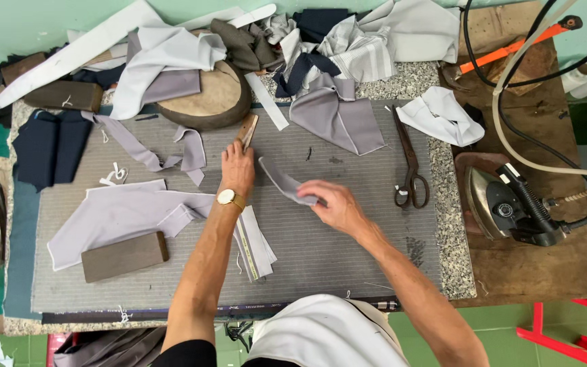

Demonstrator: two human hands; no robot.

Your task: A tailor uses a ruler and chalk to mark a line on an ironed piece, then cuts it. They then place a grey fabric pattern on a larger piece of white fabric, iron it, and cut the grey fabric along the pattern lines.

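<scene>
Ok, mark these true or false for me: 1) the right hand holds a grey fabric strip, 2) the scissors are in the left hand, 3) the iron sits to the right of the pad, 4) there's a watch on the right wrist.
1) True: the right hand pinches the grey fabric strip.
2) False: the scissors lie on the striped pad, right of both hands; the left hand touches a small wooden tool.
3) True: the iron rests on the wooden board.
4) False: the watch is on the left wrist.
</scene>
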